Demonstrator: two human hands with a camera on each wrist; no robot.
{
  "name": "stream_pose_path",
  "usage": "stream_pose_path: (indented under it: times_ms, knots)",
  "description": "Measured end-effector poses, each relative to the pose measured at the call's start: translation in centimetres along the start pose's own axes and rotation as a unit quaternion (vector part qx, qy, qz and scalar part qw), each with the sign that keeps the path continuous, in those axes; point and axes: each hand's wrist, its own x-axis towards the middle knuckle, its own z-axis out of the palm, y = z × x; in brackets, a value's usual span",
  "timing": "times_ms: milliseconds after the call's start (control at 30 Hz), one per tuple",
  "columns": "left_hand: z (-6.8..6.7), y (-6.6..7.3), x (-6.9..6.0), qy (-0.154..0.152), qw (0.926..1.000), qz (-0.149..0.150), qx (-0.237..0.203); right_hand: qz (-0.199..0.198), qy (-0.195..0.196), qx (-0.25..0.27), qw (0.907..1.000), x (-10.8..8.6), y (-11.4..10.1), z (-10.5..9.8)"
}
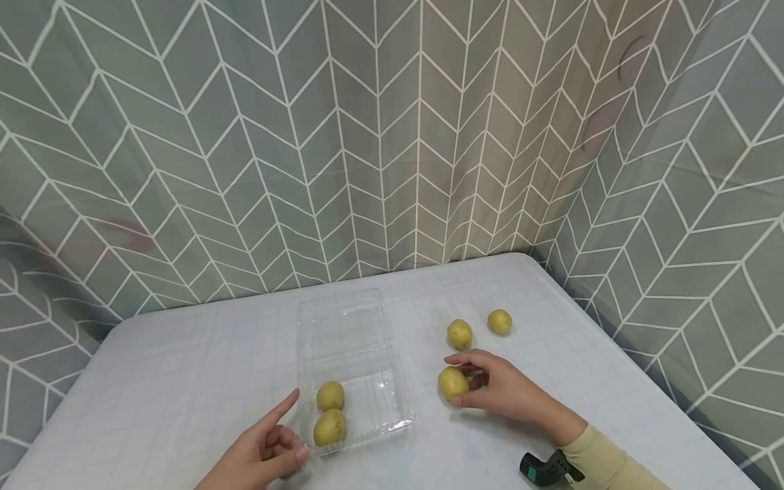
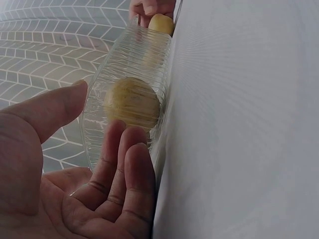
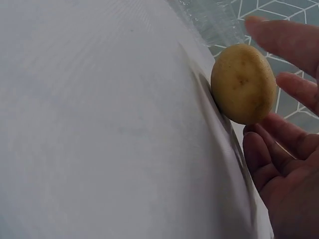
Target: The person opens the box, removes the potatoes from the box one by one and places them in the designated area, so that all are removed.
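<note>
Left hand reaches up with its index finger straight and its other fingers loosely bent, thumb at the near corner of a clear box; the box stands just to the right of this hand, its lid laid back beyond the fingers; inside, on the side nearer the left hand, one potato and a second potato sit one behind the other; right hand curls thumb and fingers round a third potato, between itself and the box; two more, a fourth potato and a fifth potato, lie on the white cloth just beyond the right hand; below that hand, a black device sits at the cuff of a tan sleeve
</note>
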Motion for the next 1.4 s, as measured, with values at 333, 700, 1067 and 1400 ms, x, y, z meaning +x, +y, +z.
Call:
stream_pose_path:
  times_ms: [333, 700, 1067, 1400]
  knots:
    - [-0.2, 0.1, -0.1, 0.004, 0.9999, 0.009, 0.011, -0.037, 0.047, -0.023, 0.9979, 0.7, -1.0, -1.2]
    - [0.0, 0.4, -0.2, 0.006, 0.9992, 0.022, 0.033, -0.063, 0.058, -0.031, 0.9959, 1.6, -2.7, -2.1]
    - [0.2, 0.2, 0.0, -0.001, 0.9996, 0.025, 0.015, -0.059, 0.017, -0.009, 0.9981, 3.7, -5.0, -1.0]
    - [0.3, -0.1, -0.2, 0.004, 0.9998, 0.018, -0.001, -0.075, -0.035, -0.014, 0.9965, 5.4, -6.5, 1.3]
